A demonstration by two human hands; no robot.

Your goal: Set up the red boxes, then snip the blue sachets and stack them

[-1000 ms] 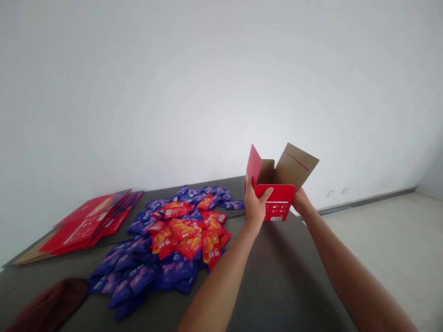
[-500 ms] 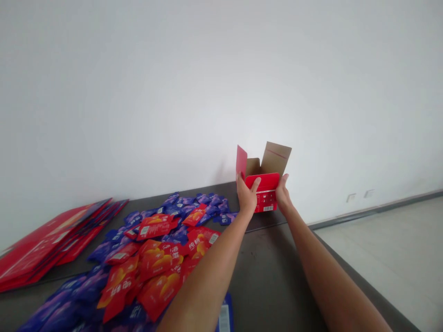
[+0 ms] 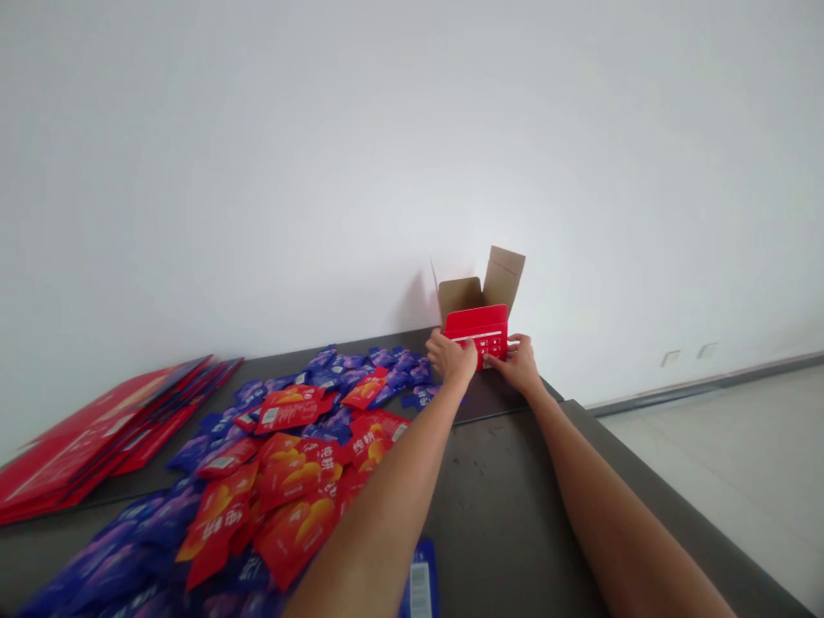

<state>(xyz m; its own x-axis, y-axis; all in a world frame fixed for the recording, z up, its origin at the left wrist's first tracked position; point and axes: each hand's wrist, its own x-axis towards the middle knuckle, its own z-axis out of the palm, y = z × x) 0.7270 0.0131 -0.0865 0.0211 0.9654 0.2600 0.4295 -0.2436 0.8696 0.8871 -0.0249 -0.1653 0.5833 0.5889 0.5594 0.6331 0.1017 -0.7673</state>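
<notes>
- Right now the red box [image 3: 477,330] is standing upright at the far edge of the counter [image 3: 508,498], close to the white wall [image 3: 322,172]. Its top flaps are sticking up w/ the brown insides showing.
- L hand [image 3: 452,358] is grasping the box's btm left corner, fingers curled round it.
- R hand [image 3: 518,362] is touching the btm right corner w/ fingers stretched out. Can't tell if it's pinching or only pressing.
- Done, as I'm judging it: the box is looking fully formed and set down.
- Not done: the top is standing open. I'm seeing nothing inside, tho the interior is mostly hidden from this angle.
- Also not done: red sachets [image 3: 289,481] and purple sachets [image 3: 348,373] are lying loose in a heap on the counter, left of the box. A stack of flat red cartons [image 3: 96,438] is lying at far left, unfolded.
- Writing: the box front is carrying small white print + icons, too small to read.
- Red sachets are showing big white Chinese characters, too blurred to read for sure.
- One purple pkt at the btm edge is showing a white barcode label [image 3: 420,592]. No brand I'm able to make out.
</notes>
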